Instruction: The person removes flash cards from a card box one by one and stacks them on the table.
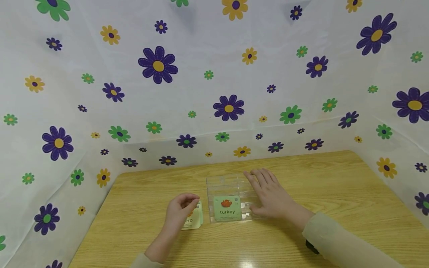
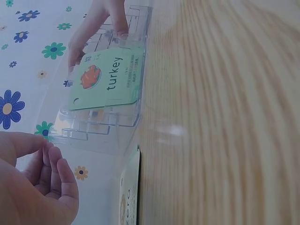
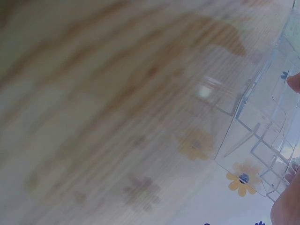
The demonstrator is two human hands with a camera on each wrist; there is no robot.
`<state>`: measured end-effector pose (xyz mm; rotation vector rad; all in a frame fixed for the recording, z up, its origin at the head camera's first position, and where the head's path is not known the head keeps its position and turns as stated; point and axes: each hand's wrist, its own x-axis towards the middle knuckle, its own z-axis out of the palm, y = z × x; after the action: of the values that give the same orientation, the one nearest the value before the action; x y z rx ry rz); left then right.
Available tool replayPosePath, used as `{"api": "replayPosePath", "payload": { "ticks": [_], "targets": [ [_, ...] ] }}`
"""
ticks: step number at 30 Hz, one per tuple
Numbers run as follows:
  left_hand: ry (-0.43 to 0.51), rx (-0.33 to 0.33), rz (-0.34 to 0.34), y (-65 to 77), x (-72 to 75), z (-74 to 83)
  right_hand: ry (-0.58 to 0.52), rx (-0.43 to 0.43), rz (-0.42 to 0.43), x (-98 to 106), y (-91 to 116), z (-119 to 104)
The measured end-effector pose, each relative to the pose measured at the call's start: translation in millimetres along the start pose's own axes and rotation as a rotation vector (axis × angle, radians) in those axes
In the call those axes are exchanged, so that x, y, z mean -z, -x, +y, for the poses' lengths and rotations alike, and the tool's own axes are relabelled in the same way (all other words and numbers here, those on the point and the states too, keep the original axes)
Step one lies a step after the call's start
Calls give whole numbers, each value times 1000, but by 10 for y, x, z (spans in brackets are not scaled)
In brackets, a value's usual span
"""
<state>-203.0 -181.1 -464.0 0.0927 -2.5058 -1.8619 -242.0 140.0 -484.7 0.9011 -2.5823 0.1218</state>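
Observation:
A clear plastic rack with stepped compartments (image 1: 223,180) stands on the table, and a green card marked "turkey" (image 1: 227,209) with a picture of a roast bird sits in its front left part. Spread across the right side of the rack is my right hand (image 1: 269,193), its fingers toward the back and its thumb near the front. My left hand (image 1: 180,210) is over a small stack of green cards (image 1: 193,221), the top one reading "zero". In the left wrist view its thumb and fingertips come together, with nothing visible between them; the cards (image 2: 130,194) lie apart from it.
The wood-grain table (image 1: 151,186) reaches back to a white sheet with printed flowers (image 1: 201,93), which surrounds it at the back and sides. A dark object (image 1: 312,247) shows under the right sleeve.

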Motion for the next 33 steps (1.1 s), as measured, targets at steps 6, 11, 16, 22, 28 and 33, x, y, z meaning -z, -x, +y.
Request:
{"api": "replayPosePath", "payload": {
  "ticks": [6,11,16,22,28,33],
  "targets": [
    [-25,-4,-1,-11,-39,14,0,-2,-1,-5,1,2],
    [-23,-20,-6,-21,-66,27,14,-2,-3,-19,3,10],
    [-21,-31,-9,-26,-91,31,13,2,-3,-9,4,9],
    [-10,-52,-17,-3,-119,47,4,-4,-18,18,0,-4],
    [-1,-50,-28,2,-154,50,10,-3,-18,19,4,-4],
    [-4,-56,-27,-7,-186,27,8,-2,-21,17,4,-7]
  ]
}}
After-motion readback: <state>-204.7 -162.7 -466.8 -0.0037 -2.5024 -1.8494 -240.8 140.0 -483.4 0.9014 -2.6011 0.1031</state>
